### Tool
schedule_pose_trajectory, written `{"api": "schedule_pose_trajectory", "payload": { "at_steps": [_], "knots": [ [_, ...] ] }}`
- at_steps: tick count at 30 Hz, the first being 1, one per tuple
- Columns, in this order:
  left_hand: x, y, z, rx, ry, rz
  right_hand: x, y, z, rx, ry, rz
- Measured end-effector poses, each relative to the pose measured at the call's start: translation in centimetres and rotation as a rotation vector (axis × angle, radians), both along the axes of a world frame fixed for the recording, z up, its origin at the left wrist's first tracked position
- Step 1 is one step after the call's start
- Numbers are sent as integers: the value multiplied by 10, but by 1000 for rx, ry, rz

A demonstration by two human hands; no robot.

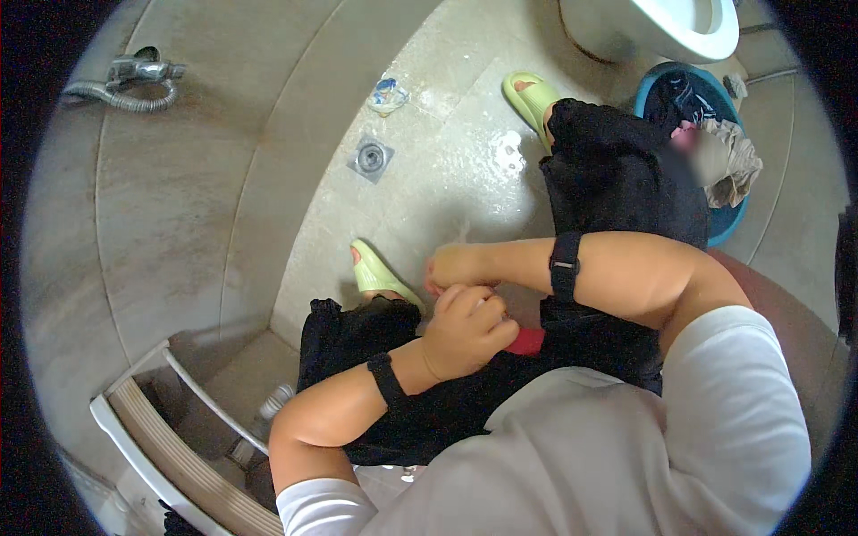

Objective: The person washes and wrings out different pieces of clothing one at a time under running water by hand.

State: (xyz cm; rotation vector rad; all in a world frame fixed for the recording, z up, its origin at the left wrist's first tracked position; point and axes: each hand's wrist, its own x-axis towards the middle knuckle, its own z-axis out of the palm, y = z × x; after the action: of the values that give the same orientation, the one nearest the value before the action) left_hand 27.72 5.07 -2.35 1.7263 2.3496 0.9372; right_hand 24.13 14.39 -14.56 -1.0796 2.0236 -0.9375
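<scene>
In front of my lap, my two hands are close together over the wet floor. My left hand (469, 335) is closed in a fist, and a red piece (525, 341) shows beside its heel; it looks like cloth, though most of it is hidden. Just beyond, my right hand (453, 266) is bent down at the wrist with its fingers curled. Those fingers nearly meet the left knuckles, and whatever they hold is out of sight. Black straps circle both forearms.
A blue tub (728, 223) of clothes stands at the right, near a white toilet (626, 27). On the tiles are a floor drain (370, 157) and a crumpled clear plastic piece (386, 96). A tap with hose (143, 71) is on the left wall; a shelf rack (170, 438) stands lower left.
</scene>
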Motion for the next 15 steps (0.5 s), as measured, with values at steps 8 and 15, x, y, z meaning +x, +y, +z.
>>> {"api": "schedule_pose_trajectory", "payload": {
  "at_steps": [8,15],
  "knots": [
    [19,5,-25,-107,125,-110,1,-4,19,247,248,219],
    [11,19,-19,-626,225,-358,-8,-11,33,-5,-245,-481]
  ]
}}
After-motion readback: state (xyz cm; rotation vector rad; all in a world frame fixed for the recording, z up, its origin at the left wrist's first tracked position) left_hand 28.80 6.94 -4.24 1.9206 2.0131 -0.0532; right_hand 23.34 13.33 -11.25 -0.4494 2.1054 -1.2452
